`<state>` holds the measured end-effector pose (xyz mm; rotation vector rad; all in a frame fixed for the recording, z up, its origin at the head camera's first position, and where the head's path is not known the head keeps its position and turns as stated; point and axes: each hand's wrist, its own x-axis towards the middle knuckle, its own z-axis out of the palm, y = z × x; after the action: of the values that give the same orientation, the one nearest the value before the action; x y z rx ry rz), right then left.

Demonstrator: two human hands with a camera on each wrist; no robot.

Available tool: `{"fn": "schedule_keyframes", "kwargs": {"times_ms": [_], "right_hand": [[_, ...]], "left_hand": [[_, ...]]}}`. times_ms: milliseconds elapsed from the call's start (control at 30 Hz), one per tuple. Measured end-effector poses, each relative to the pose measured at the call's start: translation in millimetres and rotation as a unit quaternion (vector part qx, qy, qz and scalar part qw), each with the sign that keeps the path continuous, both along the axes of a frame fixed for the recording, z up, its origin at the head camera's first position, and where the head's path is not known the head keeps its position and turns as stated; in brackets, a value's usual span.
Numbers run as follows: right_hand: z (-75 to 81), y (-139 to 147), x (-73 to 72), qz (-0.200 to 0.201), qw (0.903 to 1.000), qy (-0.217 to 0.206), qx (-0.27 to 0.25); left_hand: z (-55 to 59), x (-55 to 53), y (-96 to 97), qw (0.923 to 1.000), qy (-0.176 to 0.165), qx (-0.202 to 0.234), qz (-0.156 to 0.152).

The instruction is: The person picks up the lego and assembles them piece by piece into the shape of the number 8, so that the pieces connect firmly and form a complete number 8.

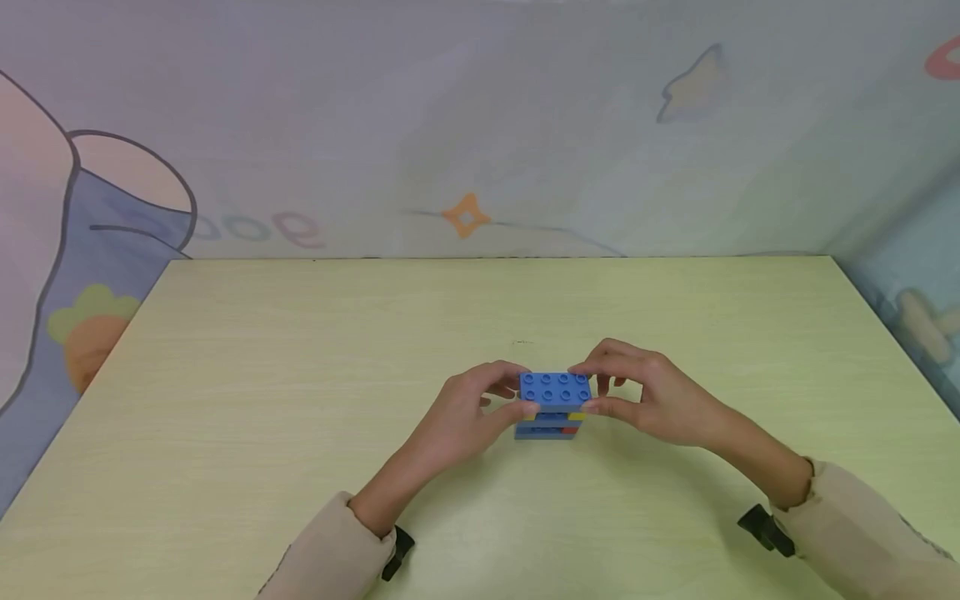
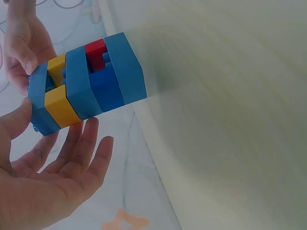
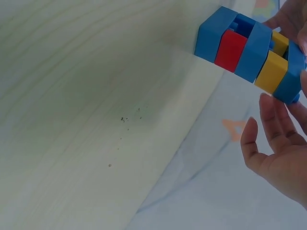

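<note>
A small tower of toy building bricks stands on the pale wooden table, with a studded long blue brick (image 1: 555, 390) on top. My left hand (image 1: 467, 410) pinches this top brick at its left end, thumb in front and index finger behind. At the opposite end my right hand (image 1: 651, 397) grips it the same way. In the left wrist view, a yellow brick (image 2: 63, 106) at each end separates the top from the middle long blue brick (image 2: 82, 86). Below that sit a red brick (image 2: 96, 53) and a short blue brick (image 2: 106, 87) on the bottom long blue brick (image 2: 127, 69).
The wooden table (image 1: 300, 350) spreads out around the tower and ends at a back edge. Behind it hangs a pale printed cloth (image 1: 465, 125) with cartoon shapes. Small dark specks (image 3: 123, 119) mark the tabletop beyond the tower.
</note>
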<state>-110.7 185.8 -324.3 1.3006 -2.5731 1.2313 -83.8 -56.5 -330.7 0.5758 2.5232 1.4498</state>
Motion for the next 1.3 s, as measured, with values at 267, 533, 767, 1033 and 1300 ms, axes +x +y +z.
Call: {"fn": "schedule_keyframes", "kwargs": {"times_ms": [267,533,767,1033,1300], "right_hand": [[-2.8,2,0.4,0.004,0.9998,-0.013,-0.016],[-2.2,2,2.3,-0.009,0.9997,-0.020,-0.004],[-2.3,3,0.6,0.001,0.9987,-0.051,0.002],[-1.8,-1,-2.2,-0.081,0.9879,-0.132,0.000],[-3.8,-9,-7.0,-0.162,0.9627,-0.213,-0.035]], "left_hand": [[-1.6,-0.2,0.9,0.9999,0.005,-0.008,-0.003],[-4.2,1.5,1.7,1.0000,0.008,-0.005,0.001],[-3.2,0.9,1.7,0.9998,0.013,-0.014,-0.003],[-0.6,-10.1,4.0,0.9996,-0.016,-0.006,0.023],[2.1,-21.2,5.4,0.9937,-0.093,0.022,0.059]]}}
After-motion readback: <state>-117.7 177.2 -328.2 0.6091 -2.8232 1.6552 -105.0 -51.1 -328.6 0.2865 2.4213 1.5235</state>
